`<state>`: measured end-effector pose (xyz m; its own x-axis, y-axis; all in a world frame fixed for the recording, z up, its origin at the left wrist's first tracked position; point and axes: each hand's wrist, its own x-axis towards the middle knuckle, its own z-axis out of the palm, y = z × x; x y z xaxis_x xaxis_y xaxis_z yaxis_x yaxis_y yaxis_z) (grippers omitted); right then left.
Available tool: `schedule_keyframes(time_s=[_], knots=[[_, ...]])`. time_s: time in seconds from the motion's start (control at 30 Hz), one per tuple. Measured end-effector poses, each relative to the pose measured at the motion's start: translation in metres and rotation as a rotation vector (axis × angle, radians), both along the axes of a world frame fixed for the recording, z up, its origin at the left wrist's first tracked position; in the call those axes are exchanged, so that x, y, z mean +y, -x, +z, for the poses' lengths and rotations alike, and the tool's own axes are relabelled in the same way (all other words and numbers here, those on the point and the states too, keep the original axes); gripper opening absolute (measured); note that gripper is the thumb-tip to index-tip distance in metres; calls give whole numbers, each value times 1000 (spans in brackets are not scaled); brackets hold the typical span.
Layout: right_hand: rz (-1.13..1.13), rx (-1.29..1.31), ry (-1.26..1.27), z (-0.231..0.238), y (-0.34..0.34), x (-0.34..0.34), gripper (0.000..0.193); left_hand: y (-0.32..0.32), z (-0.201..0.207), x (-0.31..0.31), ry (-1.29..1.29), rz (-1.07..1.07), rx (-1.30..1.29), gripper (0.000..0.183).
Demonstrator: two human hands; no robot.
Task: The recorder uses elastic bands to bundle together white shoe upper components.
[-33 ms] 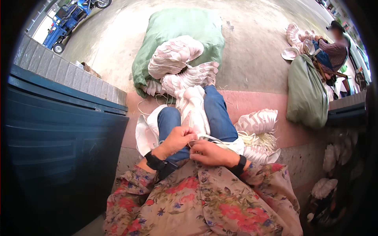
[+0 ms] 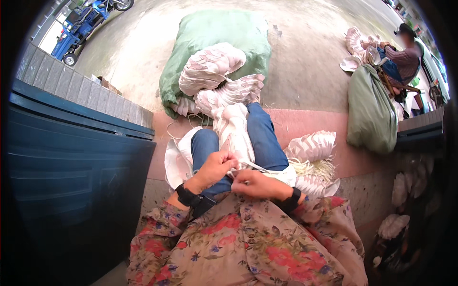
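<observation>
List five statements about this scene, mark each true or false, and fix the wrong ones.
1. The left hand and right hand are close together, near a white lace. True.
2. Both wrists are bare. False: each wears a black band.
3. A blue cargo tricycle stands at the upper left. True.
4. The large sack farther ahead is red. False: the large sack is green.
5. A stack of white shoe uppers lies right of the right trouser leg. True.
</observation>
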<state>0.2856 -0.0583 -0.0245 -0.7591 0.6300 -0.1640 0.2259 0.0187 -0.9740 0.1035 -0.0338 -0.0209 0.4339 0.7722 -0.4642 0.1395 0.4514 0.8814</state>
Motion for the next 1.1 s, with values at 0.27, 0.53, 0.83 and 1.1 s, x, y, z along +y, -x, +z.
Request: schedule_keyframes(time_s=[0.27,0.53,0.83,1.1], knots=[[-699,644,897,25,-19,64,25,-12,10,-13,-254,-19,81,11],[-975,784,396,102,-74,129,20,-28,54,29,-110,-23,-153,10],[-1252,-17,-576,102,-176,146,19,6,-56,60,-831,14,686,12],[-586,-160,-70,-42,-37,98,16,-18,-76,65,-739,4,736,12]])
